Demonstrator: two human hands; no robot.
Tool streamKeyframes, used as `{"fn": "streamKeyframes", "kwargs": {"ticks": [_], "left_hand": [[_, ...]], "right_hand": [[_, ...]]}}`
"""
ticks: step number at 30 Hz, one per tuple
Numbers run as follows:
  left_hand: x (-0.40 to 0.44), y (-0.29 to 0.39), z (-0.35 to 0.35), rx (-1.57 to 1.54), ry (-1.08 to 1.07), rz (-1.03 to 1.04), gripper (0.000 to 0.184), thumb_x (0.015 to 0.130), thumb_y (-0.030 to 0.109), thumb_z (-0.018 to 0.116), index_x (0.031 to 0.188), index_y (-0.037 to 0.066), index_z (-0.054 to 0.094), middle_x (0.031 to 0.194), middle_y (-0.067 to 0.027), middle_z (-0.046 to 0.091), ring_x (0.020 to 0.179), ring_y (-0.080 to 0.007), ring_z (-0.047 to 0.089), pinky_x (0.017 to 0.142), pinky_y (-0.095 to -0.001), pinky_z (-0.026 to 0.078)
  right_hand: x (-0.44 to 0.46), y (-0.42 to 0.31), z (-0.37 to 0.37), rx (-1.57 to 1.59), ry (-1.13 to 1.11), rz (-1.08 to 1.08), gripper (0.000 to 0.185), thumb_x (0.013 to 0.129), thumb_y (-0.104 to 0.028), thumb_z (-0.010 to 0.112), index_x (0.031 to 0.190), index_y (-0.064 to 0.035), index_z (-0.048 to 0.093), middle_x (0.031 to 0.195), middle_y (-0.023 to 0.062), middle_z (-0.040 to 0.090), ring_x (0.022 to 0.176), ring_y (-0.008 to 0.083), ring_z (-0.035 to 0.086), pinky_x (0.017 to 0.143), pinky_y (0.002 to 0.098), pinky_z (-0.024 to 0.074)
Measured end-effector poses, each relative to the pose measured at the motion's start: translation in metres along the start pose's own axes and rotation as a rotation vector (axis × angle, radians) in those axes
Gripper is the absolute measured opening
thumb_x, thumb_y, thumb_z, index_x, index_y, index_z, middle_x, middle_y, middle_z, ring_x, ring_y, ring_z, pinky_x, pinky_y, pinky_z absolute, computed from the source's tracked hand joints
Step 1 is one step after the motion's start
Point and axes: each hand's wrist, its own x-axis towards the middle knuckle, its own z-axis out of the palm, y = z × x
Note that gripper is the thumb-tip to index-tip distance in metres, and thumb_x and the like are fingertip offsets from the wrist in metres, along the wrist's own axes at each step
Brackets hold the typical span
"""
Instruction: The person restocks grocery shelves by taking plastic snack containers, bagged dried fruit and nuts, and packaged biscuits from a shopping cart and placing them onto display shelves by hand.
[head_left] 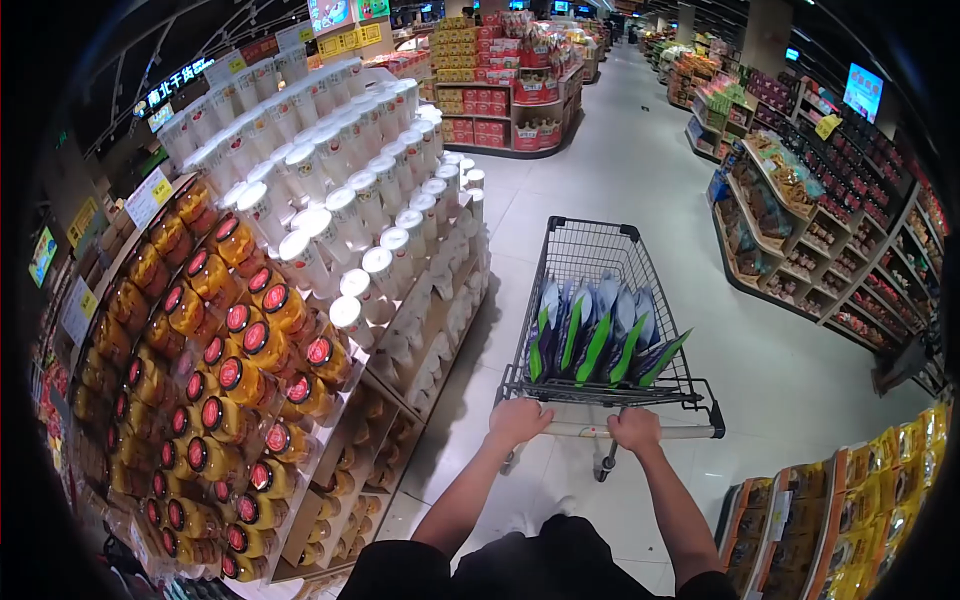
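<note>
Both my hands are on the pale handle bar [580, 430] of a dark wire shopping cart [590, 245]. My left hand [520, 422] wraps round the bar left of its middle. A little to the right, my right hand [635, 428] is closed round the same bar. Inside the basket, several bags [600, 330] with white, dark and bright green parts stand in a row at the end nearest me. What the bags hold cannot be made out. A cart wheel [605, 468] shows under the bar between my hands.
Close on my left rises a stepped display of jars [240, 375] with red-and-black lids, beside white lidded tubs [340, 200]. Shelves of yellow packets [870, 510] stand near right. Farther right is a curved shelf unit [800, 240]. Ahead, red boxes [490, 100] flank a tiled aisle [620, 130].
</note>
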Motion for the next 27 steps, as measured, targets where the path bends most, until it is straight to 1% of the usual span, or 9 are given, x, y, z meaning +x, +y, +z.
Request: {"fn": "streamKeyframes", "kwargs": {"ticks": [2, 4, 7, 10, 12, 15, 19, 23, 27], "left_hand": [[0.03, -0.001, -0.005, 0.031, -0.023, -0.006, 0.056, 0.084, 0.05, 0.038, 0.063, 0.005, 0.064, 0.067, -0.0173, 0.061, 0.067, -0.0346, 0.061, 0.064, -0.0441, 0.047], [0.06, 0.005, -0.009, 0.077, -0.045, -0.05, 0.052, 0.084, 0.049, 0.039, 0.069, 0.006, 0.066, 0.069, -0.0155, 0.063, 0.068, -0.0325, 0.062, 0.065, -0.043, 0.049], [0.101, 0.01, -0.019, 0.08, -0.07, -0.096, 0.054, 0.084, 0.05, 0.038, 0.068, 0.006, 0.066, 0.07, -0.0158, 0.063, 0.069, -0.0329, 0.062, 0.065, -0.0432, 0.049], [0.142, 0.013, -0.025, 0.087, -0.045, -0.126, 0.054, 0.084, 0.05, 0.038, 0.069, 0.006, 0.065, 0.07, -0.0162, 0.063, 0.068, -0.0331, 0.062, 0.064, -0.0431, 0.049], [0.172, 0.017, -0.032, 0.129, -0.062, -0.167, 0.053, 0.084, 0.05, 0.039, 0.071, 0.007, 0.066, 0.071, -0.0152, 0.063, 0.069, -0.0329, 0.062, 0.064, -0.0426, 0.049], [0.212, 0.018, -0.037, 0.069, -0.086, -0.262, 0.05, 0.084, 0.05, 0.04, 0.073, 0.01, 0.067, 0.072, -0.012, 0.064, 0.07, -0.0326, 0.062, 0.066, -0.0422, 0.049], [0.267, 0.026, -0.048, 0.096, -0.101, -0.329, 0.05, 0.083, 0.05, 0.041, 0.075, 0.009, 0.067, 0.077, -0.013, 0.064, 0.074, -0.0322, 0.062, 0.068, -0.042, 0.049], [0.321, 0.024, -0.06, 0.064, -0.102, -0.341, 0.05, 0.082, 0.051, 0.042, 0.078, 0.008, 0.068, 0.081, -0.0149, 0.064, 0.079, -0.0328, 0.062, 0.072, -0.0425, 0.049], [0.376, 0.02, -0.071, 0.066, -0.096, -0.338, 0.052, 0.082, 0.05, 0.042, 0.077, 0.006, 0.067, 0.077, -0.0159, 0.064, 0.076, -0.0325, 0.062, 0.07, -0.0424, 0.049]], "right_hand": [[0.031, 0.004, -0.013, -0.017, -0.059, 0.036, 0.044, 0.074, -0.037, 0.041, 0.073, -0.0012, 0.067, 0.076, 0.0199, 0.063, 0.075, 0.0322, 0.063, 0.07, 0.0421, 0.0489], [0.062, 0.012, -0.021, -0.012, -0.04, 0.028, 0.044, 0.074, -0.037, 0.042, 0.073, -0.0017, 0.067, 0.076, 0.019, 0.064, 0.074, 0.032, 0.063, 0.07, 0.0417, 0.049], [0.105, 0.022, -0.031, 0.019, -0.042, 0.01, 0.042, 0.074, -0.037, 0.043, 0.073, -0.0028, 0.067, 0.074, 0.018, 0.064, 0.072, 0.0325, 0.063, 0.069, 0.0417, 0.0492], [0.15, 0.032, -0.039, 0.078, 0.07, -0.021, 0.042, 0.073, -0.036, 0.043, 0.071, -0.0016, 0.067, 0.073, 0.0192, 0.063, 0.071, 0.0333, 0.062, 0.069, 0.0426, 0.0486], [0.182, 0.038, -0.05, 0.074, -0.031, -0.023, 0.041, 0.075, -0.037, 0.043, 0.072, -0.0033, 0.067, 0.074, 0.0181, 0.064, 0.071, 0.0334, 0.062, 0.07, 0.0419, 0.0486], [0.232, 0.049, -0.053, 0.08, -0.022, -0.09, 0.04, 0.075, -0.036, 0.043, 0.073, -0.0041, 0.068, 0.075, 0.0176, 0.064, 0.072, 0.0333, 0.062, 0.069, 0.0419, 0.0488], [0.294, 0.064, -0.058, 0.102, 0.017, -0.128, 0.04, 0.075, -0.036, 0.044, 0.072, -0.004, 0.067, 0.075, 0.0176, 0.064, 0.073, 0.0324, 0.063, 0.068, 0.042, 0.0489], [0.355, 0.068, -0.073, 0.073, 0.033, -0.152, 0.038, 0.074, -0.036, 0.048, 0.07, -0.0041, 0.067, 0.072, 0.0174, 0.064, 0.069, 0.0324, 0.063, 0.065, 0.0413, 0.0502], [0.416, 0.074, -0.09, 0.064, 0.042, -0.213, 0.039, 0.074, -0.036, 0.046, 0.07, -0.0024, 0.067, 0.071, 0.0183, 0.063, 0.069, 0.0335, 0.063, 0.066, 0.0418, 0.0497]]}}
